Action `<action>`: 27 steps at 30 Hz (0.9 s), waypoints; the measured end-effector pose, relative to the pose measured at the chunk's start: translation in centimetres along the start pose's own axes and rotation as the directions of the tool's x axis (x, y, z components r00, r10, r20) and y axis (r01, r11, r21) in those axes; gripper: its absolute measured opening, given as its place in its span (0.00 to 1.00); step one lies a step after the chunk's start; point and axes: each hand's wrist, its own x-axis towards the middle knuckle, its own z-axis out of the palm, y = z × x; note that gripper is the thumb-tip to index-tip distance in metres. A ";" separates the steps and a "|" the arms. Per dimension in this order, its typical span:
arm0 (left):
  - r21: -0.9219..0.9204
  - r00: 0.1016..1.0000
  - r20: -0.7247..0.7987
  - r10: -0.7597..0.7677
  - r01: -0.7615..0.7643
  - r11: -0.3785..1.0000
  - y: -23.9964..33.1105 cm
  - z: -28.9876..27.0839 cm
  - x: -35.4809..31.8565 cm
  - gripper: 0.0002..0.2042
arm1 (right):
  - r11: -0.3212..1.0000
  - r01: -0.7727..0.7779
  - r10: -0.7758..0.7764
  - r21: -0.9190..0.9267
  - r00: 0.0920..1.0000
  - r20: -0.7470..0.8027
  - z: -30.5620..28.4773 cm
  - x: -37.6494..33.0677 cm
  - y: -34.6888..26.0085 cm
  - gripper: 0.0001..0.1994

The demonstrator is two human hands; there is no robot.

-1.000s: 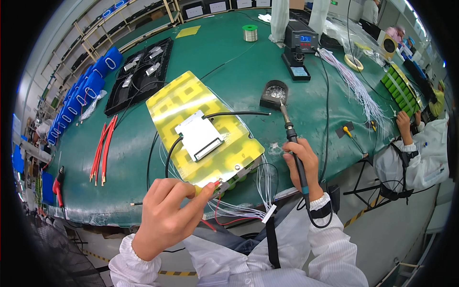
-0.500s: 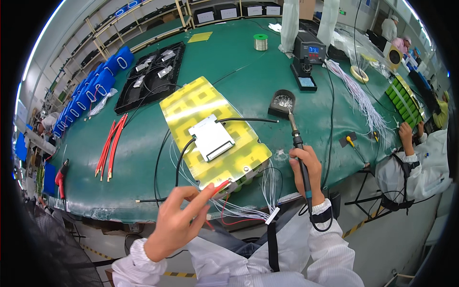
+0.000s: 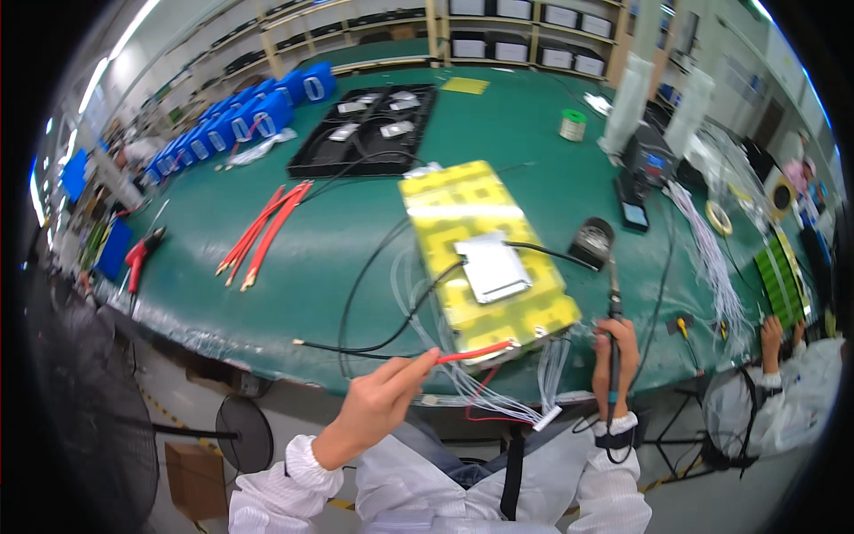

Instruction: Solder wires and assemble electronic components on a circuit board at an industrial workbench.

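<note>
Bench: I'm over a wide green table (image 3: 498,133), curving toward me.
Pack: the yellow battery pack (image 3: 485,254) lies flat near the front edge, a grey board (image 3: 492,267) on top of it.
Left hand: my left hand (image 3: 378,408) has thumb and forefinger pinching the red wire (image 3: 476,353), which runs to the pack's near corner.
Right hand: my right hand (image 3: 614,356) has its fingers curled tight round the soldering iron (image 3: 612,329), upright, just right of the pack.
Small stuff: white wires (image 3: 498,400) dangle below the edge.
</note>
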 end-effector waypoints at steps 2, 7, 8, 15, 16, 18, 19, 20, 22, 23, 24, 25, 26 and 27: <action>-0.030 0.996 0.069 -0.063 0.065 0.997 -0.8 -0.4 -0.9 0.24 | 1.000 -0.008 0.009 0.016 0.999 -0.032 -0.1 -0.4 0.1 0.06; 0.005 0.985 0.139 -0.103 0.103 0.995 -2.9 -3.4 -3.0 0.20 | 0.993 -0.044 0.053 0.111 0.995 -0.081 -0.2 -1.2 0.9 0.11; 0.019 0.986 0.162 -0.044 0.041 0.999 -3.3 -4.4 -3.3 0.18 | 0.993 -0.040 0.048 0.110 0.996 -0.072 -0.1 -1.3 1.0 0.11; 0.224 0.982 0.049 -0.180 0.165 0.961 -7.6 -9.5 -3.1 0.17 | 0.989 -0.041 0.063 0.141 0.986 -0.157 -0.2 -1.3 -0.2 0.10; 0.229 0.983 0.040 -0.180 0.166 0.959 -8.0 -9.6 -2.9 0.17 | 0.986 -0.045 0.073 0.158 0.981 -0.179 -0.2 -1.4 -0.6 0.09; 0.166 0.931 0.081 -0.356 0.339 0.926 -9.1 -9.4 -2.7 0.19 | 0.989 -0.016 0.043 0.146 0.982 -0.182 -0.2 -1.6 -1.4 0.10; 0.182 0.944 0.081 -0.320 0.302 0.936 -9.9 -8.9 -2.6 0.20 | 0.988 -0.015 0.046 0.154 0.979 -0.200 -0.2 -1.7 -1.9 0.10; 0.187 0.944 0.071 -0.323 0.305 0.934 -10.1 -8.6 -2.5 0.20 | 0.987 -0.013 0.049 0.163 0.975 -0.217 -0.3 -1.9 -2.3 0.10; 0.246 0.908 0.191 -0.372 0.323 0.914 -10.0 -8.0 -1.9 0.21 | 0.986 -0.034 0.065 0.163 0.980 -0.190 -0.7 -2.4 -3.0 0.11; 0.222 0.921 0.159 -0.355 0.317 0.922 -10.6 -7.8 -1.8 0.20 | 0.988 -0.041 0.068 0.151 0.982 -0.179 -0.7 -2.5 -3.4 0.11; 0.223 0.923 0.153 -0.352 0.315 0.923 -11.1 -7.8 -1.6 0.20 | 0.990 -0.047 0.070 0.136 0.982 -0.173 -0.9 -2.5 -3.9 0.11; 0.195 0.914 0.176 -0.364 0.331 0.924 -11.7 -8.0 -1.5 0.20 | 0.990 -0.053 0.076 0.132 0.981 -0.176 -1.0 -2.7 -4.3 0.12; 0.166 0.905 0.200 -0.375 0.346 0.923 -12.3 -8.3 -1.2 0.19 | 0.990 -0.047 0.071 0.134 0.981 -0.178 -1.1 -2.9 -4.3 0.12; 0.155 0.914 0.159 -0.373 0.351 0.924 -13.1 -8.7 -0.8 0.19 | 0.990 -0.041 0.066 0.133 0.981 -0.181 -1.3 -3.2 -4.4 0.12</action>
